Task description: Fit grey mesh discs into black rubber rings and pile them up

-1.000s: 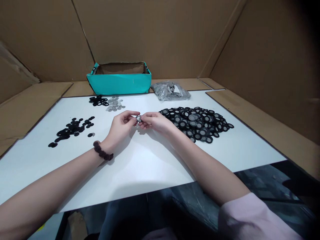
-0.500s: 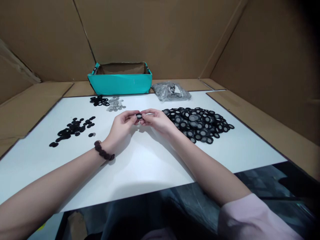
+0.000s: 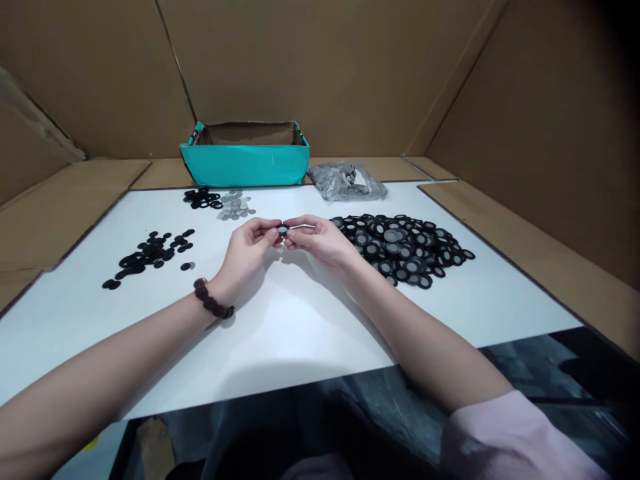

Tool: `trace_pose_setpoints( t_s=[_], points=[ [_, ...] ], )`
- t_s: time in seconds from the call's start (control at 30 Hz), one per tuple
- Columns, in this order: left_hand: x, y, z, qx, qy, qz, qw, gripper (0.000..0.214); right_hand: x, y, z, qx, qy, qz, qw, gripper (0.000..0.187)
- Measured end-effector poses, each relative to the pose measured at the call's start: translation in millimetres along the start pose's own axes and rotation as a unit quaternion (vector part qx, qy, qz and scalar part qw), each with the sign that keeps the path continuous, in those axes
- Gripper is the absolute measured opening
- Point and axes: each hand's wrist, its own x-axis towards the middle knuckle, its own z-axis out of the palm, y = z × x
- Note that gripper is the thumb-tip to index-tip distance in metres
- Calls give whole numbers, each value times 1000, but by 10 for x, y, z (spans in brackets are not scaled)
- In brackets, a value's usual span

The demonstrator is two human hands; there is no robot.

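Note:
Between my two hands, just over the white board, is a small black round disc (image 3: 283, 231) with a pale grey centre. My left hand (image 3: 253, 243) pinches its left edge between thumb and fingers. On the opposite edge, my right hand (image 3: 317, 239) grips it the same way. Right beside my right hand lies a large heap of similar black-rimmed discs (image 3: 400, 247) with grey centres. Loose plain black discs (image 3: 150, 253) are scattered to the left of my left hand. Beyond my hands sit some black rings (image 3: 201, 198) and a cluster of pale grey discs (image 3: 235, 205).
A turquoise open box (image 3: 245, 165) stands at the back of the white board (image 3: 300, 333). To its right lies a clear plastic bag (image 3: 347, 181) of greyish pieces. Cardboard walls (image 3: 325, 67) rise behind and on both sides.
The view has shifted slightly, so the scene sits a little further right. Both hands still hold the disc, and its pale centre now faces me a bit more.

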Motion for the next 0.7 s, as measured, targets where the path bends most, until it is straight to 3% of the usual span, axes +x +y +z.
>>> trace_pose_setpoints(
  t_s=[0.5,0.7],
  points=[
    [0,7,11,44,-4,17,999,25,-3,-2,36,23,19,-4,1000,4],
    [5,-37,3,86,13,30,996,18,2,3,53,-22,22,9,999,17]
  ],
)
